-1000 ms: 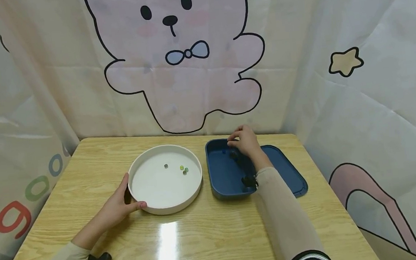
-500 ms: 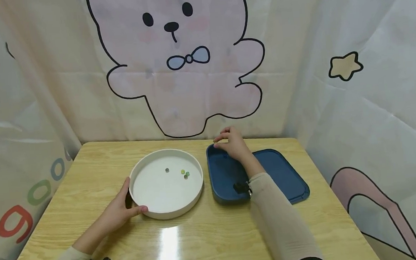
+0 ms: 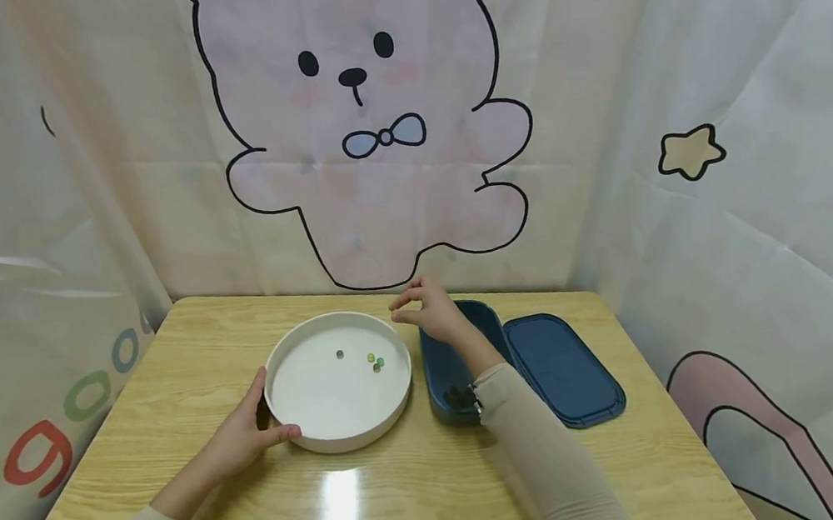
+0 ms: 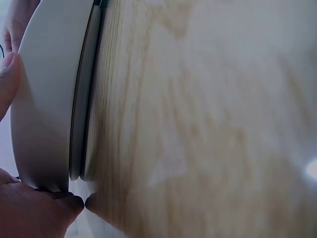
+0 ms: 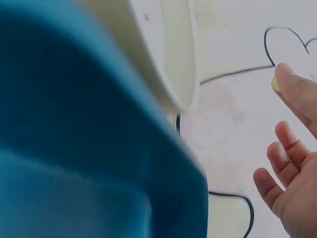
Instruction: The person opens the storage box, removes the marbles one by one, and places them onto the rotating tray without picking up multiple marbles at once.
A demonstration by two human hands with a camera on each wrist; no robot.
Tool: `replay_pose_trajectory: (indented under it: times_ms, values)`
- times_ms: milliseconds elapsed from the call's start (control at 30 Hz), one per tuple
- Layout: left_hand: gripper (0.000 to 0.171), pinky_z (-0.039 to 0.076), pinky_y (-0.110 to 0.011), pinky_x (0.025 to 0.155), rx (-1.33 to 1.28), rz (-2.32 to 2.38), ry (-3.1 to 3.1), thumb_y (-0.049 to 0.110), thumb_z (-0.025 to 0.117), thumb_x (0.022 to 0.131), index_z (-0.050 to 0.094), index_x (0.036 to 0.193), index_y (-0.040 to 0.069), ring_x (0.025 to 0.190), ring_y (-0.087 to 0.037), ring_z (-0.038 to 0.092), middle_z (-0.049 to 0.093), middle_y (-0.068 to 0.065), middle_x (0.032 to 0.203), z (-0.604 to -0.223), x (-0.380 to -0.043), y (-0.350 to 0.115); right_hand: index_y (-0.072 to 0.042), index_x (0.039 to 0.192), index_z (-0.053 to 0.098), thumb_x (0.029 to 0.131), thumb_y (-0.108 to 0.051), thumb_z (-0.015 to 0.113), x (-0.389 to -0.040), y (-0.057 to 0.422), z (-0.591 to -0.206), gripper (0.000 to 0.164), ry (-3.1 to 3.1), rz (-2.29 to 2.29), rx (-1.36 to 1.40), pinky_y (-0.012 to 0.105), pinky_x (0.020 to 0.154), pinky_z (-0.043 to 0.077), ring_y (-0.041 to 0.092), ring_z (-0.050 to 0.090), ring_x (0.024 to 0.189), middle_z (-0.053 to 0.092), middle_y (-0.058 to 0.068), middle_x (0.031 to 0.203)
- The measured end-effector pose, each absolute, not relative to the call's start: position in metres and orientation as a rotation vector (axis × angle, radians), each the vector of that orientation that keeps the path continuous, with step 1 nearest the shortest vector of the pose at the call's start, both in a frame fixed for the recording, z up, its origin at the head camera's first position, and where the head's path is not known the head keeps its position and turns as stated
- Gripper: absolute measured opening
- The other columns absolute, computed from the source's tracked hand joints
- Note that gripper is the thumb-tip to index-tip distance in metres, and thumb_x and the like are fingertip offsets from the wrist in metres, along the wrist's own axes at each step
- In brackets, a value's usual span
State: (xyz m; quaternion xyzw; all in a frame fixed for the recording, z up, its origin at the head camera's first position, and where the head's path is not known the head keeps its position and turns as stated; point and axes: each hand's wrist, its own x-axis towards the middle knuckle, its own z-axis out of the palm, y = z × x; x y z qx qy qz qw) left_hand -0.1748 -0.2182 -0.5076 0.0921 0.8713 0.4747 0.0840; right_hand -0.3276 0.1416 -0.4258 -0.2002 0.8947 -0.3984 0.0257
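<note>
My left hand [image 3: 241,432] holds the white round tray [image 3: 322,415] at its left side, the thumb near the front rim and the fingers along the outer wall. Several small marbles [image 3: 371,357] lie in the tray, right of its middle, with one greyish marble a little apart. My right hand [image 3: 429,313] is above the far left corner of the blue box [image 3: 484,314], close to the tray's right rim. In the right wrist view its thumb and index finger pinch a yellow-green marble [image 5: 275,84], while the other fingers are loosely bent. My right forearm hides part of the box's inside.
A dark blue lid [image 3: 566,367] lies flat to the right of the box. The wooden table [image 3: 409,495] ends at a printed curtain [image 3: 458,222] at the back. Curtains also stand at both sides.
My right hand has moved left from over the box toward the tray, carrying the marble. The left hand keeps its hold on the tray. The head view has tilted up slightly.
</note>
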Motion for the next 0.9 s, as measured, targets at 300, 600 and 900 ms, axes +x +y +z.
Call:
replay_pose_trajectory:
  times_ms: [300, 600, 900]
  values:
    - [0.127, 0.011, -0.072, 0.118, 0.288, 1.433, 2.598, 0.038, 0.083, 0.086, -0.012, 0.162, 0.001, 0.153, -0.053, 0.003, -0.003, -0.030, 0.168, -0.504, -0.172, -0.219, -0.020, 0.100, 0.081, 0.090, -0.026, 0.081, -0.325, 0.105, -0.430, 0.011, 2.798, -0.985, -0.814, 0.041, 0.098, 0.043, 0.020, 0.045, 0.116, 0.052, 0.001, 0.121]
    - [0.129, 0.011, -0.071, 0.119, 0.278, 1.433, 2.580, 0.039, 0.084, 0.085, -0.012, 0.163, 0.002, 0.155, -0.050, 0.003, -0.002, -0.028, 0.169, -0.505, -0.171, -0.220, -0.023, 0.102, 0.081, 0.089, -0.029, 0.082, -0.320, 0.086, -0.440, 0.014, 2.778, -0.844, -0.892, 0.039, 0.099, 0.043, 0.018, 0.047, 0.116, 0.053, -0.003, 0.121]
    - [0.128, 0.011, -0.067, 0.121, 0.267, 1.442, 2.587, 0.041, 0.084, 0.085, -0.009, 0.163, 0.002, 0.156, -0.047, 0.004, -0.001, -0.024, 0.170, -0.509, -0.170, -0.215, -0.020, 0.105, 0.082, 0.086, -0.029, 0.085, -0.322, 0.076, -0.439, 0.021, 2.753, -0.779, -0.906, 0.039, 0.100, 0.042, 0.019, 0.045, 0.117, 0.051, -0.003, 0.121]
